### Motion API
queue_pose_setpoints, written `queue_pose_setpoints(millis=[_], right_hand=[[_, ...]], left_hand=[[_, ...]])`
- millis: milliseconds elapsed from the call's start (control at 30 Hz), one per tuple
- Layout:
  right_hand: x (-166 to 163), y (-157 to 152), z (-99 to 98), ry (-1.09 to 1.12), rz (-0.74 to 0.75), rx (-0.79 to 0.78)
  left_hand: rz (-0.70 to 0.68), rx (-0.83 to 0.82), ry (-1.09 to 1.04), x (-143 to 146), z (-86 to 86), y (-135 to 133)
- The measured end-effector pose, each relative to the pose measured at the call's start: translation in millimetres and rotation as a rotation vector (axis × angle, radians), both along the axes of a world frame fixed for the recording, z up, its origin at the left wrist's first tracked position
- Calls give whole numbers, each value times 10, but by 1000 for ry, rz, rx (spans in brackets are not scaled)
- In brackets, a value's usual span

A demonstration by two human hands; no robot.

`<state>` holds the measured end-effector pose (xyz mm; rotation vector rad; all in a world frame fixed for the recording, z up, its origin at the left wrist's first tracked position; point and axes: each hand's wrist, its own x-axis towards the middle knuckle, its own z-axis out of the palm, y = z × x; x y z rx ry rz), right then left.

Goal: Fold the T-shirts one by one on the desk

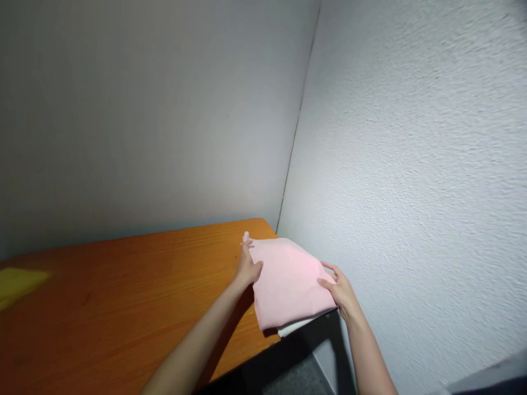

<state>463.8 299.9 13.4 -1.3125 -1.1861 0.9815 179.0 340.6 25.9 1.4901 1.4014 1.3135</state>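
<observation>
A folded pink cloth [290,282], perhaps a garment, lies at the right end of the wooden table. My left hand [248,266] holds its left edge, thumb on top and fingers along the far left corner. On the opposite edge, close to the wall, my right hand [340,288] grips the cloth with the thumb above and the fingers partly hidden behind it. Under the near side of the pink cloth a white folded cloth [294,327] peeks out.
The orange-brown wooden table [164,280] runs along a grey wall [156,120]. A textured white wall [411,164] rises close on the right. Something yellow and flat [18,282] lies at the table's far left. A dark edge [263,365] borders the table's near side.
</observation>
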Motion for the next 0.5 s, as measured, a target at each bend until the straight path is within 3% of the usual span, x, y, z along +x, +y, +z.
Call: queue_pose_setpoints(millis=[133, 233, 333, 400, 500], right_hand=[[166, 82, 337, 28, -28, 34], [373, 126, 329, -64, -2, 26], [489, 119, 123, -430, -5, -46], [414, 122, 13, -767, -124, -58], [22, 187, -31, -1055, -264, 127]], left_hand=[[-53, 43, 114, 30, 199, 101], [-95, -13, 177, 63, 167, 96], [-129, -96, 214, 79, -28, 9], [-135, -119, 220, 85, -141, -70], [-141, -106, 223, 91, -189, -194]])
